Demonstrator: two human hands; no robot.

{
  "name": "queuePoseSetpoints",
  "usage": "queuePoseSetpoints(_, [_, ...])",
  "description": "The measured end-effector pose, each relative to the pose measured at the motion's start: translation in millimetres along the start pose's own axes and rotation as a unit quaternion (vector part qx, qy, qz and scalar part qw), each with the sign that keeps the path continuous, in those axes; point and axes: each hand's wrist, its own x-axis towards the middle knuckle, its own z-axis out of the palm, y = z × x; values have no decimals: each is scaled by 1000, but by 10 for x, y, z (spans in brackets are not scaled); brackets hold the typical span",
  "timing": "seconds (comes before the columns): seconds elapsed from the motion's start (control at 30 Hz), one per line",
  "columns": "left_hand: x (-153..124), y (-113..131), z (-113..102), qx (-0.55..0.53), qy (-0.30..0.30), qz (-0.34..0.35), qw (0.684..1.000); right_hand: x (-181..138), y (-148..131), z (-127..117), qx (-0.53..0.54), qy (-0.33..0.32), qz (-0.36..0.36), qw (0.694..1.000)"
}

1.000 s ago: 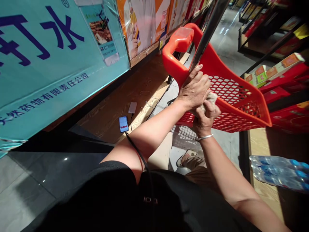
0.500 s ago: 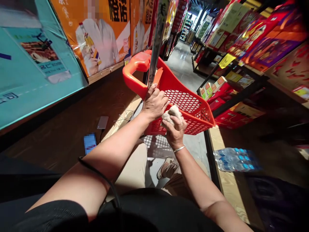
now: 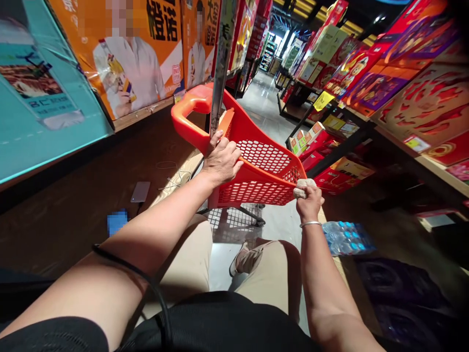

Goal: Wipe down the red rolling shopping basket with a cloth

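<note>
A red-orange plastic shopping cart (image 3: 252, 187) with perforated sides stands in front of me, tilted in my view. My left hand (image 3: 222, 160) is closed over its near upper rim, close to the handle (image 3: 190, 110) and the foot of a worn metal pole (image 3: 220, 68). Over at the cart's right corner, my right hand (image 3: 310, 201) grips a bunched, off-white cloth (image 3: 305, 187), which touches the rim there. A silver bangle circles the right wrist. My left fingertips are partly hidden behind the rim.
Orange cartons (image 3: 135, 63) and a turquoise carton (image 3: 47, 117) line the left shelf. Red gift boxes (image 3: 370, 83) fill the right shelf, above shrink-wrapped water bottles (image 3: 346, 238). A white flat device (image 3: 140, 191) with a cable lies low at left. The aisle floor (image 3: 258, 93) runs ahead.
My right hand has carried the cloth rightward along the rim, from beside my left hand to the far corner. My left hand keeps its hold. The whole view has shifted slightly.
</note>
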Motion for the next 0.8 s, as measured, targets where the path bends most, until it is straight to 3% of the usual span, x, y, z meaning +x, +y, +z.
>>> queuePoseSetpoints(0.1, [25, 110, 36, 8, -8, 15, 1000, -173, -448, 234, 22, 25, 9, 999])
queuePoseSetpoints(0.2, [58, 254, 64, 20, -41, 45, 998, -515, -1041, 588, 56, 3, -89, 994])
queuePoseSetpoints(0.3, [78, 312, 84, 18, -58, 45, 997, -838, -1356, 846, 39, -74, -178, 980])
queuePoseSetpoints(0.47, [63, 187, 115, 7, -44, 63, 997, -1086, -1105, 905, 18, -176, -276, 945])
queuePoseSetpoints(0.6, [64, 62, 129, 4, -36, 59, 998, -998, -828, 750, -14, -244, -311, 918])
queuePoseSetpoints(0.67, [68, 0, 124, 15, -35, 58, 998, -848, -772, 653, -21, -225, -303, 926])
queuePoseSetpoints(0.8, [59, -143, 103, 25, -30, 44, 998, -554, -693, 565, -8, -95, -260, 961])
